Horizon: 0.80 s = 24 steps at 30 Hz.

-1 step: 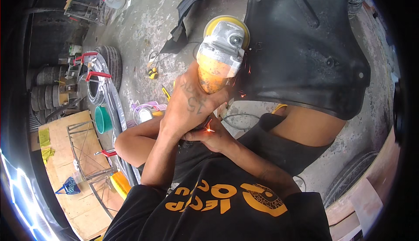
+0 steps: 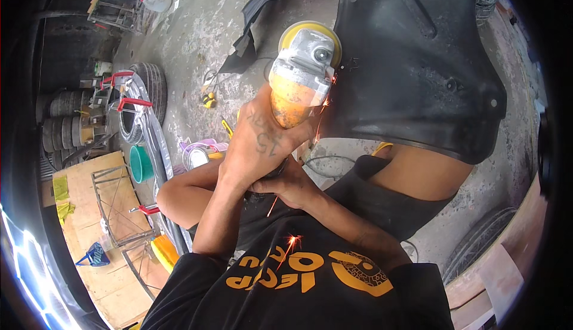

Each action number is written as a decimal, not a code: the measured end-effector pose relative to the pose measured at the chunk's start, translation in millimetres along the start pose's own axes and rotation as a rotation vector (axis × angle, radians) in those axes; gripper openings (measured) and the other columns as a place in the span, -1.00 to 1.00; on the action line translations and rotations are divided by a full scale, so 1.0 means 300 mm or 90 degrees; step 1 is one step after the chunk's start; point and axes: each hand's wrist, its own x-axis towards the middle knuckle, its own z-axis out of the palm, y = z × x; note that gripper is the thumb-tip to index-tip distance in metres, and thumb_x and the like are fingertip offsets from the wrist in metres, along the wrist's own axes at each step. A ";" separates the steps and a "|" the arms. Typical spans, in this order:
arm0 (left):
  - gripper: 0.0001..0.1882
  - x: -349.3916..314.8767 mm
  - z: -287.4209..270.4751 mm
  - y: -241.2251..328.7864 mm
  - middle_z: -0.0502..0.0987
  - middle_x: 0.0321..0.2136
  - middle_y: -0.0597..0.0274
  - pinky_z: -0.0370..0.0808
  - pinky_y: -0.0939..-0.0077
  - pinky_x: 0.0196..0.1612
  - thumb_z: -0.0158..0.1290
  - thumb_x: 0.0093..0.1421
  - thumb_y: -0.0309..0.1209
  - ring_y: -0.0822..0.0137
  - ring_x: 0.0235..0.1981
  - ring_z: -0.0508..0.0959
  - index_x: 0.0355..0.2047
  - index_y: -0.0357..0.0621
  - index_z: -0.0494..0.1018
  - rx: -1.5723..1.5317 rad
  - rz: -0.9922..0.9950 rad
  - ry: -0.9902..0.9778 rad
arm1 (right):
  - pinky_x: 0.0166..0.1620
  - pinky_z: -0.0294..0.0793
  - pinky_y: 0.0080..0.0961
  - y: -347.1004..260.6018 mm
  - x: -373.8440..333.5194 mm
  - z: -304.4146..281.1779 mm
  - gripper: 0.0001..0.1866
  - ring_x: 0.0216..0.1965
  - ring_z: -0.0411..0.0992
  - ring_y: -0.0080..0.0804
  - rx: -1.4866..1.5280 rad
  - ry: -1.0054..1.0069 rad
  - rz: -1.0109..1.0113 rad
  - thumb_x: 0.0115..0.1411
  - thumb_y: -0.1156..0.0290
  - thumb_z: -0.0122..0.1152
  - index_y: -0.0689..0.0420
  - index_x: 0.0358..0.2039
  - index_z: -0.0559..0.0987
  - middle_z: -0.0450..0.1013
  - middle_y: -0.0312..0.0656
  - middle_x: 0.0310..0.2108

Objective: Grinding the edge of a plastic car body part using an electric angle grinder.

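Sparks [image 2: 292,241] lower, grip [image 2: 261,134] closed around grinder [image 2: 306,61]

A bright spark burst [image 2: 292,241] is flaring in front of the black shirt [image 2: 256,294], replacing the one that was glowing over the right hand [image 2: 292,183]. A thin orange streak [image 2: 273,206] is showing just below that hand. Beside the grinder [image 2: 301,76], a longer spark trail [image 2: 323,112] is running downward, taking the place of the separate glints that were scattering near the edge of the black panel [image 2: 412,61].
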 end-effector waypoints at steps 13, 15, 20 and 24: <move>-0.45 0.004 -0.001 -0.008 0.66 -0.26 0.05 0.57 0.36 -0.15 0.35 0.01 -0.33 0.28 -0.27 0.67 -0.03 -0.32 0.45 0.055 0.001 0.006 | 0.26 0.49 -0.31 -0.004 0.000 0.005 -0.07 0.22 0.38 -0.30 0.036 -0.003 -0.005 -0.03 0.66 0.54 0.12 0.31 0.22 0.36 -0.18 0.15; -0.45 0.004 -0.001 -0.011 0.66 -0.26 0.06 0.56 0.37 -0.15 0.36 0.00 -0.33 0.28 -0.27 0.66 -0.04 -0.32 0.46 0.043 0.006 0.003 | 0.26 0.50 -0.31 0.004 0.000 -0.011 -0.07 0.21 0.39 -0.30 0.018 -0.004 0.010 -0.04 0.66 0.54 0.13 0.31 0.22 0.36 -0.18 0.15; -0.48 -0.008 -0.006 -0.006 0.65 -0.26 0.10 0.56 0.39 -0.14 0.34 0.01 -0.37 0.33 -0.26 0.64 -0.05 -0.33 0.46 0.012 0.014 0.025 | 0.24 0.50 -0.31 0.002 0.003 -0.009 -0.09 0.20 0.39 -0.30 -0.047 0.017 0.026 -0.06 0.65 0.55 0.17 0.29 0.26 0.38 -0.16 0.14; -0.49 -0.007 -0.009 -0.015 0.65 -0.26 0.11 0.56 0.40 -0.14 0.34 0.00 -0.39 0.35 -0.26 0.64 -0.05 -0.34 0.47 -0.007 0.014 0.029 | 0.23 0.51 -0.31 -0.006 0.001 0.010 -0.10 0.18 0.42 -0.30 -0.025 0.002 0.002 -0.06 0.65 0.55 0.16 0.28 0.27 0.41 -0.17 0.11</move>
